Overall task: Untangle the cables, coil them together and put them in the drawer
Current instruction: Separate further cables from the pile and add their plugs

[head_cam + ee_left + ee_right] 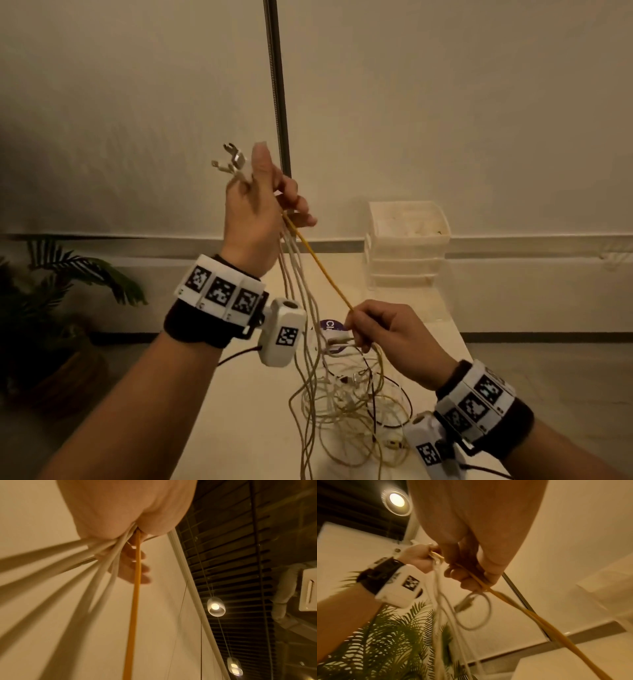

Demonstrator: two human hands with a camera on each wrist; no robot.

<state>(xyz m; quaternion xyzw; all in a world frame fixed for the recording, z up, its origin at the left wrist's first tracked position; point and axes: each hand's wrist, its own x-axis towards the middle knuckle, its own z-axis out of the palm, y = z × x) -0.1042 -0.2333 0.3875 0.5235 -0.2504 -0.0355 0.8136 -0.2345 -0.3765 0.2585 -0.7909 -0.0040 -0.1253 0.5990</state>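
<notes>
- Lifting a bundle of white cables (301, 274) high above the surface (246, 411), the left hand (255, 212) has its grip clamped round their upper ends, the plugs (233, 161) sticking out past the thumb. Held that high, the strands hang straight and show where they cross.
- Pulling one strand out of the bundle, the right hand (383, 329) pinches the yellow cable (318, 263) between thumb and fingers; its grip is shut on that cable. The cable runs taut on a slant from the left fist down to the right fingers, which appears to be how it is being drawn clear of the white ones.
- A white plug (337, 341) lies just beside the right fingers; whether they hold it too cannot be told.
- The lower lengths of all the cables lie in a loose tangled heap (349, 411) on the surface, below the right hand and toward its near edge, with a thin dark cable (404, 394) looped through it.
- A purple-and-white round label (329, 329) lies on the surface, half hidden behind the hanging strands.
- The stack of clear plastic drawers (407, 246) stands at the far right corner of the surface, well apart from both hands; its top compartment looks open.
- Judged from this, untangling is under way; coiling and stowing are not yet begun.
- A potted palm (68, 281) stands off the left edge; a metal pole (277, 85) rises behind the hands.
</notes>
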